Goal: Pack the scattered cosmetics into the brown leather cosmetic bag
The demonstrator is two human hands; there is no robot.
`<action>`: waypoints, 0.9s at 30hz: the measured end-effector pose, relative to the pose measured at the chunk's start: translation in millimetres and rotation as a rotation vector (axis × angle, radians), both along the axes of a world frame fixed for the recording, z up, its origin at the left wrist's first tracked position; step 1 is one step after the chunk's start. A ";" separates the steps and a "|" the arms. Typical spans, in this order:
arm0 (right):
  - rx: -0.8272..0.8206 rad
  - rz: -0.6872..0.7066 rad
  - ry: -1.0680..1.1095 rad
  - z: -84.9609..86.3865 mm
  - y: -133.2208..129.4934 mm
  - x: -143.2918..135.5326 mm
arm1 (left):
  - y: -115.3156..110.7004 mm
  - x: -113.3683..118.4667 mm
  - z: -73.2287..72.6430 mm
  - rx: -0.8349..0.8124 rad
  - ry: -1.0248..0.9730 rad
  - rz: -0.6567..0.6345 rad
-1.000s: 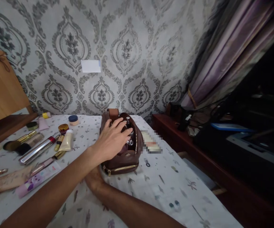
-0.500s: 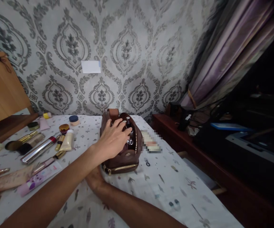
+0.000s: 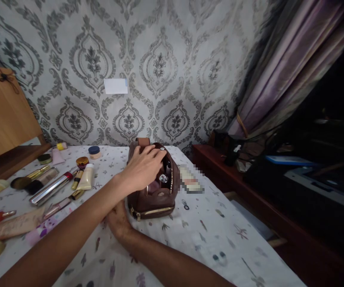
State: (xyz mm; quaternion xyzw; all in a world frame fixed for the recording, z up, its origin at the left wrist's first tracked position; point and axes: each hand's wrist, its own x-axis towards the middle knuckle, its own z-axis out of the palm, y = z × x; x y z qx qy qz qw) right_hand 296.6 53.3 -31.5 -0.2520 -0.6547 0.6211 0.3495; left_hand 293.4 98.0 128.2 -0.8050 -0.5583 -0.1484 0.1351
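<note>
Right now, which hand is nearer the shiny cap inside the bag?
Left: your left hand is over the bag, beside the shiny cap; your right hand is outside the bag.

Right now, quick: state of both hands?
Left hand: fingers bent over the open brown bag; grip cannot be told.
Right hand: mostly hidden, beside the bag; grip cannot be told.

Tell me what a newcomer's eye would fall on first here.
Probably the open brown leather-look bag, mid-view on the patterned cloth, with the left hand over its opening and the right hand low at its left side, the forearms crossed. Next, likely the shiny silver tube among the cosmetics at left, and the ornate damask wallpaper behind.
</note>
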 end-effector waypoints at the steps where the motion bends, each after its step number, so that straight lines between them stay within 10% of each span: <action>1: -0.044 0.011 0.017 3.9 -0.2 0.4 | 3.2 -0.5 3.0 -0.014 -0.001 -0.002; 27: -0.106 0.076 0.177 -0.4 3.5 -3.7 | 60.2 -5.2 9.9 -0.086 0.063 0.051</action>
